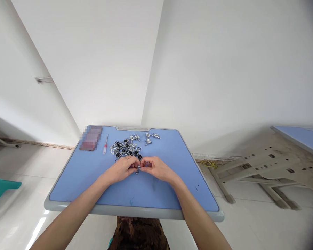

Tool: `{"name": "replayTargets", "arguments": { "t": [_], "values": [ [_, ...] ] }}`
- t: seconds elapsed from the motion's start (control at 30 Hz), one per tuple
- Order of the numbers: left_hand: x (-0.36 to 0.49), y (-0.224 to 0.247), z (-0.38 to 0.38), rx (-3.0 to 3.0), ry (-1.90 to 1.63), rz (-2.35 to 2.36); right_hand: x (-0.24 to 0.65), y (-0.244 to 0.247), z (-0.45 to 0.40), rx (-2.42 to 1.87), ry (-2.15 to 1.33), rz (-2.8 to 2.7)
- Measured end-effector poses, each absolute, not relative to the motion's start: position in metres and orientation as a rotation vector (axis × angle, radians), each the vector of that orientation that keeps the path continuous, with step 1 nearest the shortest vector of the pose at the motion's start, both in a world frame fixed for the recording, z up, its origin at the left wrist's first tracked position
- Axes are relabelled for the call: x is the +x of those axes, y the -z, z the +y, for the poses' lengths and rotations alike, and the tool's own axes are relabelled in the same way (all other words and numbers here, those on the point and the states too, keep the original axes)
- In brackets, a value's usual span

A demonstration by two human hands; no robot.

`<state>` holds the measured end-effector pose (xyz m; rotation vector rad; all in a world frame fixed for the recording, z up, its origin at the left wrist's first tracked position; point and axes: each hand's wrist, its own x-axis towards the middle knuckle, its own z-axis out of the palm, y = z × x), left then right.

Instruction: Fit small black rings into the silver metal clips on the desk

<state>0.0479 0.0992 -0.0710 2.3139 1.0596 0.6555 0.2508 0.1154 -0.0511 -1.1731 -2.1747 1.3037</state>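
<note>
Between my two hands is a small metal part with a ring-like end, held over the middle of the blue desk. My left hand pinches it from the left, thumb and fingertips together. From the right, my right hand closes its thumb and forefinger on the same part. Just beyond my fingers lies a pile of metal parts with round black pieces. Farther back and to the right sit several loose silver metal parts. My fingertips hide much of the held piece.
The blue desk has a grey raised rim. A screwdriver with a red and clear handle lies left of the pile, beside a blurred phone-like object. A white wall stands behind. Another desk is at right, a teal stool at left.
</note>
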Motion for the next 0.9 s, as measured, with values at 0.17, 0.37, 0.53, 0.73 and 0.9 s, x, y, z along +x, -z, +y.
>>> {"name": "replayTargets", "arguments": {
  "t": [0.17,0.37,0.53,0.73,0.9],
  "values": [
    [0.048,0.071,0.099,2.32,-0.67,1.046,0.259,0.046,0.12,-1.241,-1.273,-2.109],
    [0.048,0.07,0.098,2.329,-0.703,1.039,0.258,0.056,0.125,-1.363,-1.085,-2.123],
    [0.048,0.07,0.1,2.282,-0.781,1.016,0.253,0.065,0.125,-1.346,-1.043,-2.19],
    [0.047,0.07,0.104,2.083,-0.933,1.05,0.252,0.065,0.125,-1.342,-1.021,-2.174],
    [0.043,0.069,0.109,1.979,-1.05,1.151,0.251,0.06,0.123,-1.364,-1.014,-2.157]
  ]
}}
